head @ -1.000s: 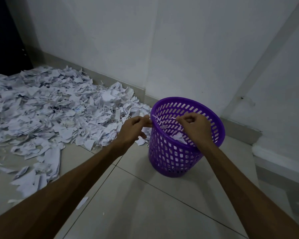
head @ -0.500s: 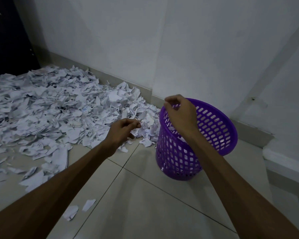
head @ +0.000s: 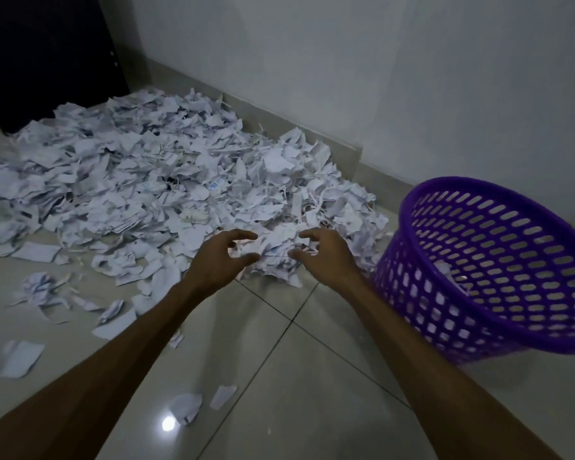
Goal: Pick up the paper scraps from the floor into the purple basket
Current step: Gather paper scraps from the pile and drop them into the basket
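Observation:
A wide heap of white paper scraps (head: 153, 190) covers the tiled floor along the wall. At the right stands the purple basket (head: 492, 270), a perforated plastic bin with a few scraps at its bottom. My left hand (head: 219, 260) and my right hand (head: 326, 257) reach side by side over the near edge of the heap, palms facing each other. Their fingers are spread and loosely bent on either side of a small clump of scraps (head: 273, 250). Neither hand holds anything.
Loose scraps (head: 20, 358) lie scattered on the glossy floor tiles nearer to me. A white wall with a low skirting (head: 312, 127) runs behind the heap, and a dark door or cabinet (head: 47, 48) stands at the far left.
Both hands have left the basket rim and moved left and down to the heap's near edge. The view has swung left, so the basket now sits at the right.

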